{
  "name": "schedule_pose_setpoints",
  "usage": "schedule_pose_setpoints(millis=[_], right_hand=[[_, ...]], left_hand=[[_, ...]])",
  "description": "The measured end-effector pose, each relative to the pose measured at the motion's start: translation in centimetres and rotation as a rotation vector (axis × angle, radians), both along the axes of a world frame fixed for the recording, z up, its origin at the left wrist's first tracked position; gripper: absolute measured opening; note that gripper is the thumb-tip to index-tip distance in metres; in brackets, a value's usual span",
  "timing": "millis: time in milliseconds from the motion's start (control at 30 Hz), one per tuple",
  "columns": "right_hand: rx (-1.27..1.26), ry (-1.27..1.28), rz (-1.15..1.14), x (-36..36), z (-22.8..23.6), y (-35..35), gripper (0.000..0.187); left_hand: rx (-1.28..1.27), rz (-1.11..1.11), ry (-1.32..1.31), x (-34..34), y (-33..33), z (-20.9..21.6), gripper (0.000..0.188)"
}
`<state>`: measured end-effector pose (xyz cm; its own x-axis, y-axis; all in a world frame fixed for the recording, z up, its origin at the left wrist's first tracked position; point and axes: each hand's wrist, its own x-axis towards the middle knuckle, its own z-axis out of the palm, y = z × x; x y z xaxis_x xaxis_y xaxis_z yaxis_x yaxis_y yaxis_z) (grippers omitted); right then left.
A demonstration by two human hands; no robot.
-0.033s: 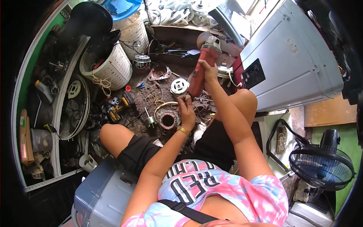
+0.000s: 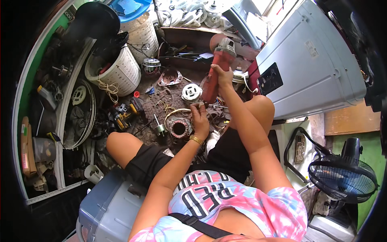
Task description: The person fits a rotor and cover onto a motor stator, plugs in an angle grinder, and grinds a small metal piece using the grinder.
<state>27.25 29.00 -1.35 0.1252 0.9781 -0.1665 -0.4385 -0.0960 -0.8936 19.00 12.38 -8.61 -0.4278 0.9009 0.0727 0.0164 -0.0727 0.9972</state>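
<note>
Checking head view: where's the red grinder [image 2: 210, 85]?
Gripped in the right hand [image 2: 224, 76], fingers around its body, just right of the white slotted cover [image 2: 191, 92].
Left hand [image 2: 199, 122]?
Beside the stator [image 2: 186, 128], fingers bent; can't tell if gripping.

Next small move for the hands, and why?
I'd probably steady the red grinder with the left hand: the right hand alone clearly grips its body, and the left is close to its lower end; contact there is unclear.
</note>
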Motion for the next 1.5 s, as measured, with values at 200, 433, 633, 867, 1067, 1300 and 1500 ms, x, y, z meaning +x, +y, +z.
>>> schedule_pose_setpoints(millis=[200,433,633,867,1067,1300,1500], right_hand=[[0.118,-0.153,-0.025,2.1,-2.0,1.5,0.047],[0.101,-0.165,0.164,2.6,-1.3,-0.4,0.048],[0.065,-0.252,0.259,3.7,-3.1,-0.9,0.053],[0.051,-0.350,0.305,3.5,-3.1,-1.4,0.044],[-0.007,-0.284,0.436,3.4,-2.7,-2.7,0.045],[-0.031,-0.329,0.516,2.5,-2.2,-3.9,0.051],[-0.015,-0.344,0.535,2.7,-3.1,-3.8,0.051]], left_hand=[[0.029,-0.109,-0.208,-0.1,1.3,-0.8,0.020],[0.089,-0.148,-0.639,-12.1,7.1,-0.9,0.011],[0.130,-0.255,-0.799,-12.7,10.0,-1.5,0.019],[0.077,-0.312,-0.907,-13.2,11.6,-1.8,0.015],[-0.048,-0.366,-0.838,-13.0,13.5,-2.4,0.037],[-0.026,-0.354,-0.656,-11.3,15.8,-2.5,0.040],[-0.094,-0.260,-0.644,-10.1,16.5,-2.7,0.045]])
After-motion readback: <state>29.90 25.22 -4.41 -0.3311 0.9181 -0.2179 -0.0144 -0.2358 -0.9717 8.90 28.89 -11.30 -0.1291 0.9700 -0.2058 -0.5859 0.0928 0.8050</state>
